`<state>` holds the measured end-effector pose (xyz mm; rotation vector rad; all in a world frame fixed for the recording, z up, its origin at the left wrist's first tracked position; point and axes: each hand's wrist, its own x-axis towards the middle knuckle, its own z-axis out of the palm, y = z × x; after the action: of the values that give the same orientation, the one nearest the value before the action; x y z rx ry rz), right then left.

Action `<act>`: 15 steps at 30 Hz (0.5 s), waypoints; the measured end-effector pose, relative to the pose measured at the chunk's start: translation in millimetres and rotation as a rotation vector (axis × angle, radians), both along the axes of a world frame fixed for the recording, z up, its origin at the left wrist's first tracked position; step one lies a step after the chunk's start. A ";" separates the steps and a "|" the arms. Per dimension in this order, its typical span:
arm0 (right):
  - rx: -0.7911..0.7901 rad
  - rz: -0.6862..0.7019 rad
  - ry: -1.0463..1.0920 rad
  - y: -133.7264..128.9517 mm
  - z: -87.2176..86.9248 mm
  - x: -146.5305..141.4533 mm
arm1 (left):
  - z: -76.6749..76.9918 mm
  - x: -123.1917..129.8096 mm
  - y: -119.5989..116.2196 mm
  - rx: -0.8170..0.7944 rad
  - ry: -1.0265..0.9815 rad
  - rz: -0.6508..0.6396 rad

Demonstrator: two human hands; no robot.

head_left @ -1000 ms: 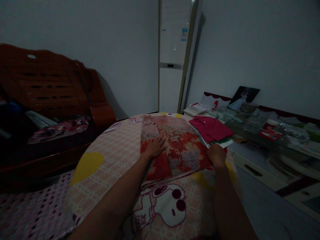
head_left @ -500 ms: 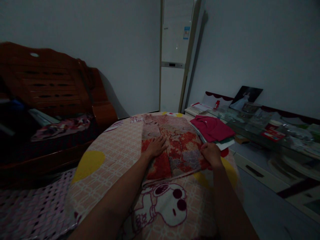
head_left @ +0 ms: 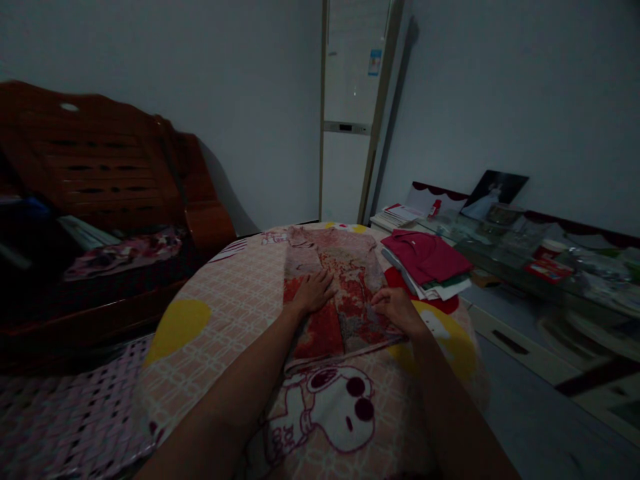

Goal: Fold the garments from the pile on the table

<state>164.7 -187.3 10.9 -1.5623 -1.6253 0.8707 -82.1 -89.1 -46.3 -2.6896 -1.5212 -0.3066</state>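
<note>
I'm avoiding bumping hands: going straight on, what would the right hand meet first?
The right hand would likely meet more patterned garment; the left hand lies near that line, though depth is unclear.

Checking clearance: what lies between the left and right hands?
In the head view, only the red-patterned shirt lies between the left hand and right hand.

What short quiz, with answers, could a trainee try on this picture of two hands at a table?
1. Which hand is spread flat on the patterned garment?
A) left
B) right
C) neither

2. True or false: the pink cloth lies on top of the folded stack.

3. Fill in the blank: the wooden bench is on the ____ side of the picture.

Key:
1. A, the left hand.
2. True.
3. Left.
</note>
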 end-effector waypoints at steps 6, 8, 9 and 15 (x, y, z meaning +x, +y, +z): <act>-0.044 0.045 -0.025 -2.0 0.7 -1.9 | 24.8 2.6 -5.9 -0.152 -0.328 -0.109; -0.131 0.090 0.010 -3.5 -1.1 -3.9 | 37.2 10.1 -12.7 -0.249 -0.486 -0.218; -0.170 0.114 0.026 -3.3 -1.9 -5.2 | 42.0 15.5 -17.1 -0.292 -0.538 -0.276; -0.037 -0.002 -0.013 31.2 4.1 -3.8 | 39.9 50.0 -41.9 -0.459 -0.578 -0.473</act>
<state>160.9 -156.1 15.0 -1.5974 -1.6246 0.8961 -32.1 -131.0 -6.4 -3.5448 -1.1059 -0.9228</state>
